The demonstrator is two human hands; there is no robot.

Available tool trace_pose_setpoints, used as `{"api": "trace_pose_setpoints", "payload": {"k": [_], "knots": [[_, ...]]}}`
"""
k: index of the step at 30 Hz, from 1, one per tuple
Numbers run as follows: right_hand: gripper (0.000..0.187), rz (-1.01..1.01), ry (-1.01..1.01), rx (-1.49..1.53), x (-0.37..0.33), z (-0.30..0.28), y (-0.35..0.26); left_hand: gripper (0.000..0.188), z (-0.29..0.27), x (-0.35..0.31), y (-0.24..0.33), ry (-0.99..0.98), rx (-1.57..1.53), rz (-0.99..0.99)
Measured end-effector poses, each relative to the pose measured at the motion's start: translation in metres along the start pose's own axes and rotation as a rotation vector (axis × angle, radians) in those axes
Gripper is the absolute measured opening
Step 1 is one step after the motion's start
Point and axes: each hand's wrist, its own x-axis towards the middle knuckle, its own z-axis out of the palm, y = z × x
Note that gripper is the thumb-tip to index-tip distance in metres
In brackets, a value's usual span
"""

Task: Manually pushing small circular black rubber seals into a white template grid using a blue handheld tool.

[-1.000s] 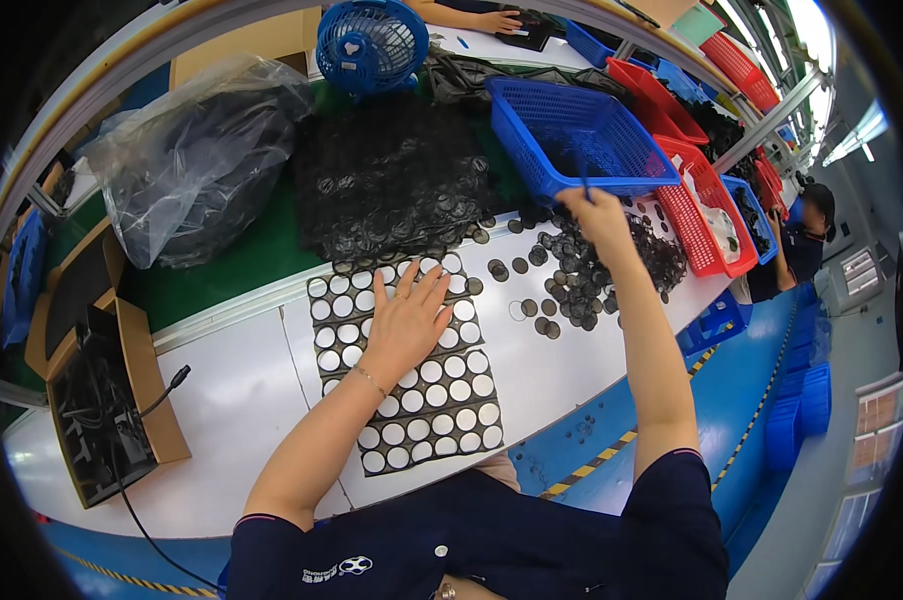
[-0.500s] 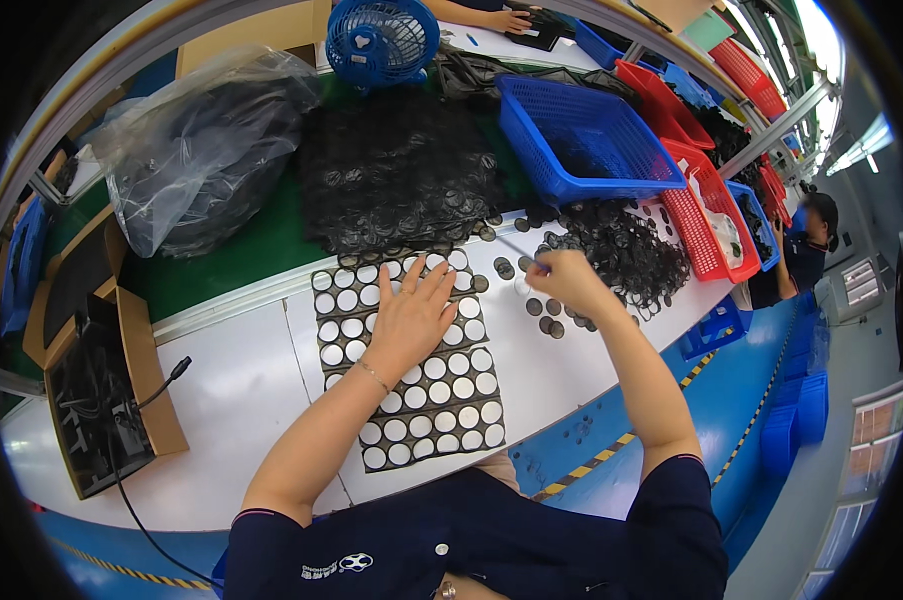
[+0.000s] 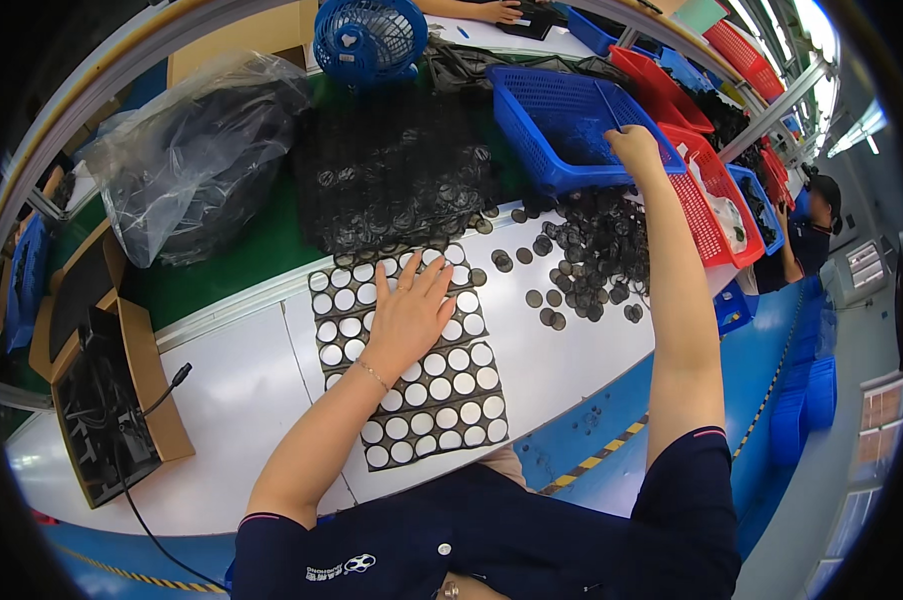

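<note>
While the left hand (image 3: pixel 409 318) lies flat on the sheet (image 3: pixel 443 404) on the table (image 3: pixel 232 420), the right hand (image 3: pixel 635 150) pinches something thin (image 3: pixel 610 112) at the basket (image 3: pixel 592 180); sheet looks pretty floppy, so grab its edges.

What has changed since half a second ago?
The right hand moved up and right, from the loose dark discs to the blue basket, a thin tool apparently still in its grip; anything taken or released is unclear. The left hand stayed spread on white discs.
</note>
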Motion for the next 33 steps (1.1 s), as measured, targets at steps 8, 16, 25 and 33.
{"api": "trace_pose_setpoints", "payload": {"k": [8, 16, 25, 33], "knots": [[0.050, -0.168, -0.014, 0.812, -0.159, 0.000, -0.039, 0.043, -0.035, -0.014, 0.001, -0.030, -0.306, -0.024], [0.016, -0.229, -0.256, 0.784, -0.415, 0.051, -0.026, 0.038, -0.080, -0.135, 0.032, -0.225, -0.210, 0.218], [0.017, -0.291, -0.256, 0.534, -0.474, 0.055, -0.027, 0.040, -0.073, -0.151, 0.051, -0.278, -0.291, 0.343], [0.017, -0.318, -0.238, 0.487, -0.473, 0.056, -0.032, 0.040, -0.073, -0.153, 0.049, -0.265, -0.271, 0.367]]}}
